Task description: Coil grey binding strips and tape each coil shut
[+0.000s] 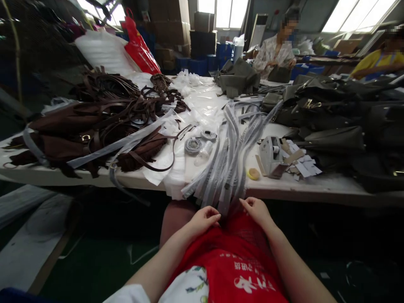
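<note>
A bundle of long grey straps in clear plastic sleeves (232, 147) lies across the table, its near ends hanging over the edge toward my lap. My left hand (205, 219) is at the left of these hanging ends, thumb and fingers pinched together. On their right, my right hand (256, 210) is also closed in a pinch, its fingertips by the sleeve ends. What either pinch holds is too small to make out. Beyond the hands, two coiled straps (192, 145) lie on the table, and a roll of yellowish tape (253, 174) sits near its edge.
Brown bags with straps (72, 122) are heaped at left, dark grey-green bags (334, 139) at right. A grey tape dispenser (270, 155) stands beside loose paper tags (304, 164). Across the table a person (274, 54) handles a bag; another person in yellow (378, 61) is at far right.
</note>
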The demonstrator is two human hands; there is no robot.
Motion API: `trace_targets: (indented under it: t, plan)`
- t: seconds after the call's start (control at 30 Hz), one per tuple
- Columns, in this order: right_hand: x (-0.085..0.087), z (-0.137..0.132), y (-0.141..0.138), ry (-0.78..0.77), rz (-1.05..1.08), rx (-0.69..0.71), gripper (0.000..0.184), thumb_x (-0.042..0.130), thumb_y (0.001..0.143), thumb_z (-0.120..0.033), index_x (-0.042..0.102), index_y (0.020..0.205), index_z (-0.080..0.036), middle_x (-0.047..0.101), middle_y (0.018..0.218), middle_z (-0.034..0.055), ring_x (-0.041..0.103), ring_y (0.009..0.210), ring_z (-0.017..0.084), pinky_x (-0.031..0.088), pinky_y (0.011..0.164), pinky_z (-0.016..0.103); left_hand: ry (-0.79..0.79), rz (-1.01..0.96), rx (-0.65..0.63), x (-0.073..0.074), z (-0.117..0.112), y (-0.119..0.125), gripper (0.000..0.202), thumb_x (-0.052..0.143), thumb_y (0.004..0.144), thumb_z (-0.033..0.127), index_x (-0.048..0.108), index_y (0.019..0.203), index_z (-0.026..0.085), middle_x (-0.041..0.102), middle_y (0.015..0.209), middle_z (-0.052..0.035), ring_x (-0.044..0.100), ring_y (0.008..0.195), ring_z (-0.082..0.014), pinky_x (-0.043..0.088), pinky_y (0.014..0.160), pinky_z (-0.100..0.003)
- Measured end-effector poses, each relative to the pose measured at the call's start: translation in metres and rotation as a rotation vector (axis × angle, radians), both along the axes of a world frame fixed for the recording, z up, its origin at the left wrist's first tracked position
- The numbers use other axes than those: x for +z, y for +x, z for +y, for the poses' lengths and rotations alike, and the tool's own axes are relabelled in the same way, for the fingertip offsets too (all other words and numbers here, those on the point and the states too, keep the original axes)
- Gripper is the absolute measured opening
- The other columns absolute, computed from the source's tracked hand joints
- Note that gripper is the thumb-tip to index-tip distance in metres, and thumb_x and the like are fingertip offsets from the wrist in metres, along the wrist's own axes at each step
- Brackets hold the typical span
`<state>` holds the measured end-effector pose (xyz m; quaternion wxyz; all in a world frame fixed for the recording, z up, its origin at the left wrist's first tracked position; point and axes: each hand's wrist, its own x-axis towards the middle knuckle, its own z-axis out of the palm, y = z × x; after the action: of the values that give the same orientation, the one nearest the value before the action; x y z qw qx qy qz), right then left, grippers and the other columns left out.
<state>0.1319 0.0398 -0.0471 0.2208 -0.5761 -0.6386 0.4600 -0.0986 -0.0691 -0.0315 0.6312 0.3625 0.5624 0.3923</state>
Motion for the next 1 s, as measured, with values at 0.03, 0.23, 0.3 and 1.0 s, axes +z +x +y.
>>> trace_targets:
  t: [0.03, 0.23, 0.3, 1.0]
  plan:
    - [0.000, 0.004, 0.006, 0.023, -0.041, -0.036, 0.041, 0.066, 0.076, -0.060, 0.063, 0.063, -0.021, 0.065, 0.056, 0.0044, 0.061, 0.055, 0.021, 0.043, 0.056, 0.030, 0.002, -0.002, -0.016, 0.000, 0.002, 0.004, 0.054, 0.078, 0.064, 0.059, 0.060, 0.087, 0.014, 0.064, 0.083, -0.0040, 0.063, 0.067, -0.0159, 0.045, 0.069, -0.030]
    - [0.002, 0.011, 0.000, 0.025, -0.011, -0.001, 0.036, 0.071, 0.074, -0.055, 0.066, 0.069, -0.019, 0.062, 0.055, 0.0023, 0.057, 0.054, 0.019, 0.040, 0.059, 0.031, 0.020, -0.041, -0.104, 0.008, 0.004, 0.028, 0.051, 0.079, 0.066, 0.057, 0.060, 0.086, 0.014, 0.065, 0.078, -0.0034, 0.063, 0.069, -0.0169, 0.048, 0.072, -0.032]
    - [0.007, 0.007, -0.006, -0.026, 0.083, 0.071, 0.042, 0.069, 0.074, -0.059, 0.062, 0.061, -0.019, 0.060, 0.053, 0.0013, 0.053, 0.050, 0.017, 0.040, 0.056, 0.030, 0.089, -0.021, -0.074, 0.016, 0.003, 0.028, 0.050, 0.074, 0.072, 0.060, 0.060, 0.086, 0.014, 0.065, 0.079, -0.0045, 0.063, 0.072, -0.0181, 0.049, 0.073, -0.033]
    - [0.086, -0.005, -0.020, -0.349, 0.980, -0.126, 0.037, 0.079, 0.075, -0.047, 0.070, 0.096, -0.018, 0.074, 0.080, 0.0027, 0.069, 0.074, 0.017, 0.057, 0.067, 0.024, -0.046, -0.347, -0.373, 0.053, -0.008, 0.031, 0.056, 0.066, 0.080, 0.064, 0.068, 0.098, 0.011, 0.072, 0.084, -0.0102, 0.067, 0.076, -0.0207, 0.050, 0.075, -0.032]
